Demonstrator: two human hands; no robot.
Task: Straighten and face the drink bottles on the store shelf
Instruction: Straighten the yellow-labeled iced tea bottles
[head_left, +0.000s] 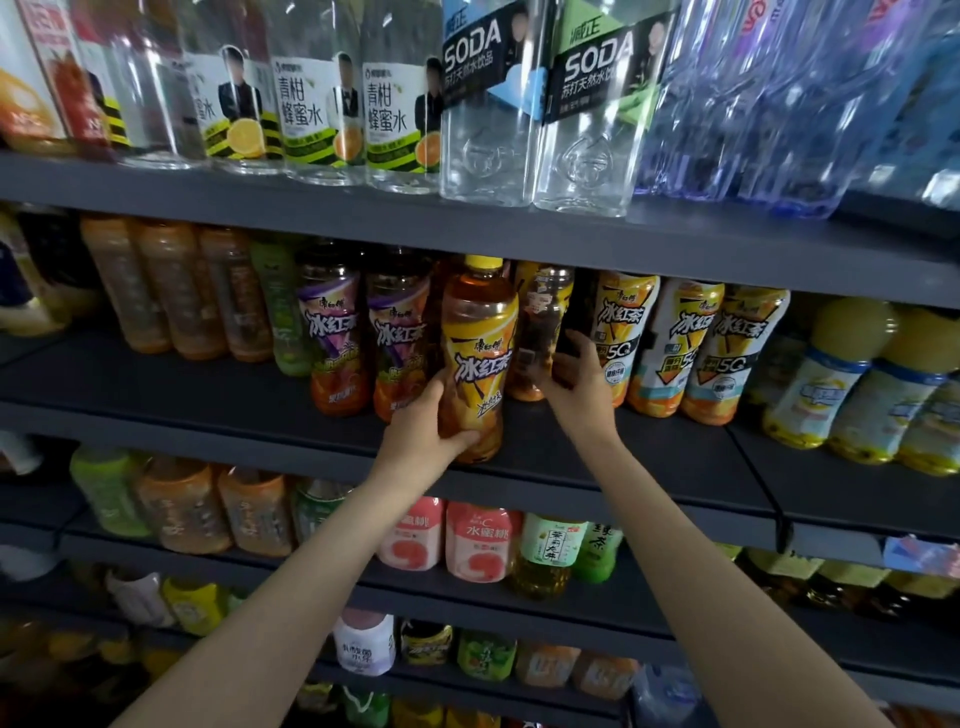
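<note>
My left hand (423, 423) grips the lower part of a yellow-labelled iced tea bottle (479, 343) that stands at the front edge of the dark middle shelf (649, 457), its label facing me. My right hand (579, 379) reaches further back and holds a second tea bottle (540, 322) whose label is turned away. Two purple-labelled tea bottles (363, 332) stand to the left. Three yellow-and-white tea bottles (691, 343) stand to the right.
The upper shelf holds honey-citrus water bottles (311, 114), two soda water bottles (540, 104) and blue water bottles (779, 104). Lemon drink bottles (857, 384) sit far right. Orange bottles (176, 291) stand at the left. Lower shelves carry peach drinks (478, 540) and green teas.
</note>
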